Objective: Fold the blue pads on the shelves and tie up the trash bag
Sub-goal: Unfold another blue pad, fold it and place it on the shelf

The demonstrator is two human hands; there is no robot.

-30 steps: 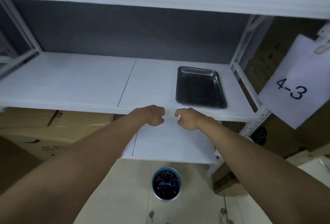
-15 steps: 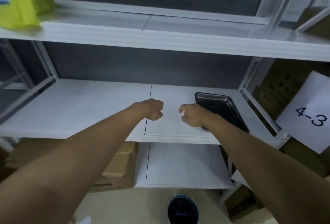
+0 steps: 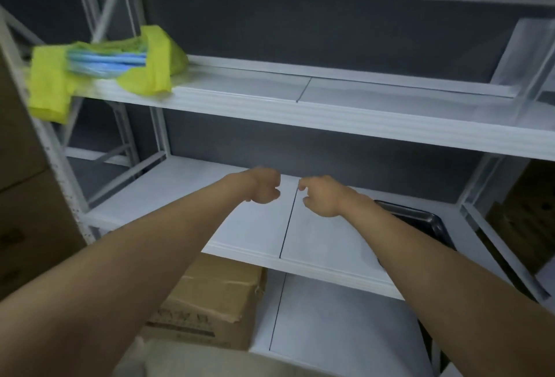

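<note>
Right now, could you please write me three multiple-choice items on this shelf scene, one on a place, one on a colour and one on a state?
1. Where does the yellow bag lie?
A. on the upper shelf, at its left end
B. on the floor
C. in the tray

2. What colour are the pads seen in the bag's mouth?
A. red
B. blue
C. black

3. What do the hands hold?
A. the bag
B. the tray
C. nothing

Answers:
1. A: the bag sits at the left end of the upper shelf, part of it hanging over the front edge.
2. B: blue layers show in the bag's open mouth.
3. C: the left hand and right hand hang over the middle shelf, fingers curled, nothing in either grip; the tray lies apart.
</note>
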